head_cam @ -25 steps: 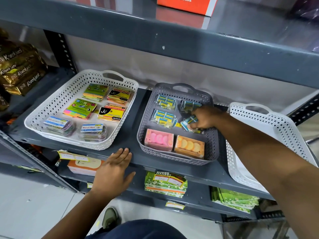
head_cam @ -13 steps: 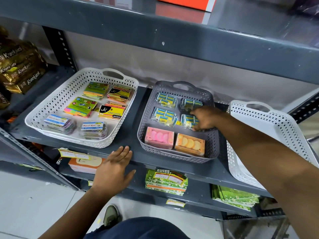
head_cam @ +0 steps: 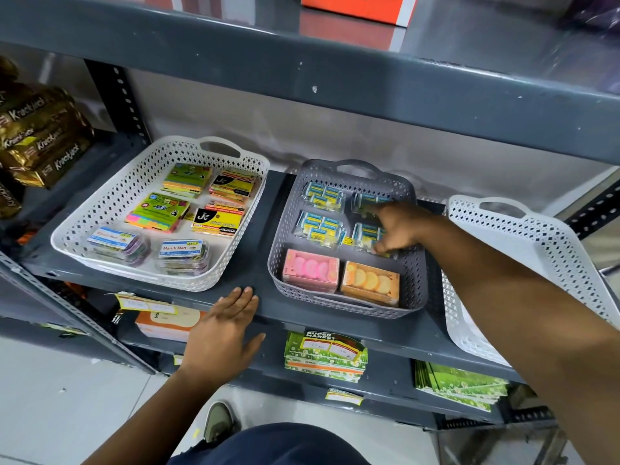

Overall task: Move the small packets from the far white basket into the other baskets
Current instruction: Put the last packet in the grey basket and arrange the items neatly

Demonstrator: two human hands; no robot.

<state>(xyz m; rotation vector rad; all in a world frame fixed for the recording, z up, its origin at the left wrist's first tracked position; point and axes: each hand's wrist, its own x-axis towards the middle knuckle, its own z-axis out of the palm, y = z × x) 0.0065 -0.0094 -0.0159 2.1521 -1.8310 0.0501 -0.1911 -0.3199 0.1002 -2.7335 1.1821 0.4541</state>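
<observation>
Packets, small, blue and yellow: four clusters are seen in the grey basket (head_cam: 283, 226), in its far half. Far-left cluster (head_cam: 322, 195) and mid-left cluster (head_cam: 320, 226) lie free. Far-right cluster (head_cam: 364, 201) is partly covered by the right hand (head_cam: 401, 228); the mid-right cluster (head_cam: 367, 234) is touched at its 3 o'clock edge by loosely curled fingers (head_cam: 384, 246). Whether a packet is pinched cannot be told.

Pink box (head_cam: 310, 270) and orange box (head_cam: 370, 282) sit at the basket's 6 o'clock end.

White basket at 3 o'clock (head_cam: 523, 239) shows no packets in the visible part; its near half is hidden by the forearm. Emptying is judged done or nearly done; only tidying of the last cluster appears left.

White basket at 9 o'clock (head_cam: 110, 209) holds sticky-note pads and clip boxes.

Left hand (head_cam: 221, 333) is laid flat and open on the shelf edge (head_cam: 419, 333), gripping nothing.
</observation>
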